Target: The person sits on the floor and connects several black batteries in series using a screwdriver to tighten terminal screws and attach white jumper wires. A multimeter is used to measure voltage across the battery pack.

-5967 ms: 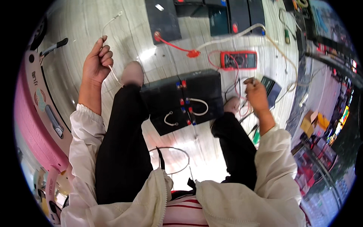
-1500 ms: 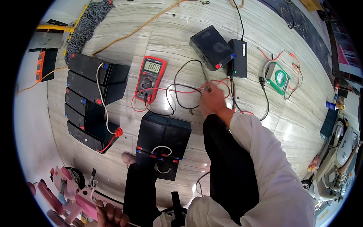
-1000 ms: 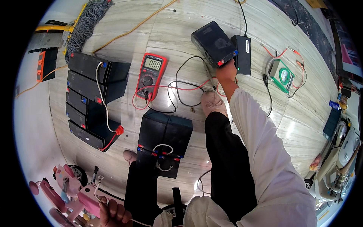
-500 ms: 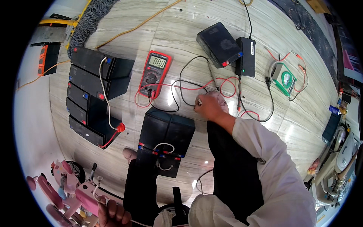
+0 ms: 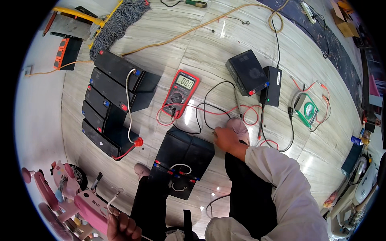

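Observation:
My left hand (image 5: 124,228), low at the left, is closed round a thin white cable (image 5: 113,199) whose bare end, seemingly a ring terminal, points up. My right hand (image 5: 228,141) reaches down beside my pink shoe (image 5: 238,126), fingers pinched together; whatever they hold is too small to name. Between my legs stands a group of black batteries (image 5: 173,146) with red and blue terminals, and short white jumper cables (image 5: 181,165) lie across them. Beyond lies a red multimeter (image 5: 181,93), its display lit. Its black and red leads loop toward my right hand, near a test probe (image 5: 238,102).
More black batteries (image 5: 107,90) line the left, joined by a white cable with a red connector (image 5: 138,141). At right are a single battery (image 5: 247,71), a charger (image 5: 273,86) and a green-and-white meter (image 5: 306,109). A mop (image 5: 120,28) and pink ride-on toy (image 5: 90,207) flank the left.
The whole view has shifted, so the floor things sit lower and farther right in it. My right hand stays beside the shoe; my left still grips the white cable.

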The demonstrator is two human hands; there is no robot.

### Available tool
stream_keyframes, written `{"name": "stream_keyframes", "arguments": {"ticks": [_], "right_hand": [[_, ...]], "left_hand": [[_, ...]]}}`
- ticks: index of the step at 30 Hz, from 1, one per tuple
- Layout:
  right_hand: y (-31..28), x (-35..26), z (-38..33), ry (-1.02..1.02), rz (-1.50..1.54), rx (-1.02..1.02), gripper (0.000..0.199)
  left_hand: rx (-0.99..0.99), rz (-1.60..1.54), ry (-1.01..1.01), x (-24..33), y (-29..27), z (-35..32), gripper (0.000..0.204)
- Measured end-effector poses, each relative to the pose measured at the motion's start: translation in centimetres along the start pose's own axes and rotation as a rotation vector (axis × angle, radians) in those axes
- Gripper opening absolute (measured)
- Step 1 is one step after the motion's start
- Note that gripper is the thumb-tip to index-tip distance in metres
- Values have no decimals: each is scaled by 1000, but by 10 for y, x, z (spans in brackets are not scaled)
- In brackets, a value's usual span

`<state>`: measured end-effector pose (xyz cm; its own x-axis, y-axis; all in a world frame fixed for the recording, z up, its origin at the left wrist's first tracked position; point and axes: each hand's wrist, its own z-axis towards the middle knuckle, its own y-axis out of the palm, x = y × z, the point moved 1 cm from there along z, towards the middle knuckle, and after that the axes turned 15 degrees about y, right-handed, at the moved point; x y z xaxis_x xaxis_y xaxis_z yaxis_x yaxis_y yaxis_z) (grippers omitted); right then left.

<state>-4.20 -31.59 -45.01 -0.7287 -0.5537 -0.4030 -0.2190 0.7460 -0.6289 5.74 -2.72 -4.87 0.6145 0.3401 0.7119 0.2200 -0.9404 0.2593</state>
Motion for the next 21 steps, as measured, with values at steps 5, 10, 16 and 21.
{"name": "stream_keyframes", "arguments": {"ticks": [5, 10, 16, 21], "right_hand": [[2, -7, 1, -73, 108, 9, 16], [10, 10, 12, -180, -17, -43, 20], [-10, -12, -1, -137, 147, -63, 18], [-7, -16, -3, -176, 152, -70, 15]], "left_hand": [[-6, 110, 140, -1, -33, 3, 24], [94, -20, 167, 11, -31, 14, 21], [209, -130, 331, 43, -35, 27, 20], [213, -200, 298, 45, -47, 23, 20]]}}
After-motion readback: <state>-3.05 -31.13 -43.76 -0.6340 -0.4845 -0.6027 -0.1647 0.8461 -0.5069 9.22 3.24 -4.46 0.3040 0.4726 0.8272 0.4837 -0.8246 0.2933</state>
